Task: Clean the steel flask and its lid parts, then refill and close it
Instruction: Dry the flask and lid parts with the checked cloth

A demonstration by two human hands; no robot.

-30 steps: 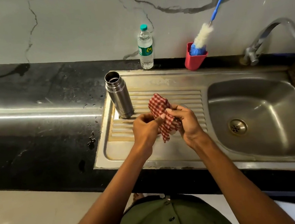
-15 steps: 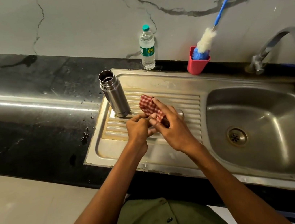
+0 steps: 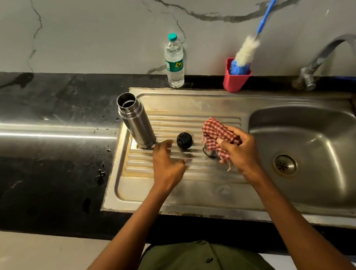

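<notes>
The steel flask [image 3: 136,121] stands upright and uncapped at the left end of the ribbed drainboard [image 3: 192,114]. A black stopper [image 3: 184,140] sits on the ribs just right of it. My left hand [image 3: 168,164] hovers in front of the flask and stopper, fingers apart, holding nothing. My right hand [image 3: 239,148] grips a red checked cloth [image 3: 216,132]. Under that cloth a small steel cup lid [image 3: 209,152] stands on the drainboard, mostly hidden.
A plastic water bottle [image 3: 174,61] stands at the back by the wall. A red holder [image 3: 236,78] carries a blue-handled bottle brush [image 3: 246,50]. The sink basin [image 3: 312,150] and tap [image 3: 334,53] lie to the right; black countertop [image 3: 38,159] to the left.
The black stopper now sits alone on the drainboard and my left hand has come off it. My right hand has carried the cloth rightward over the steel cup lid.
</notes>
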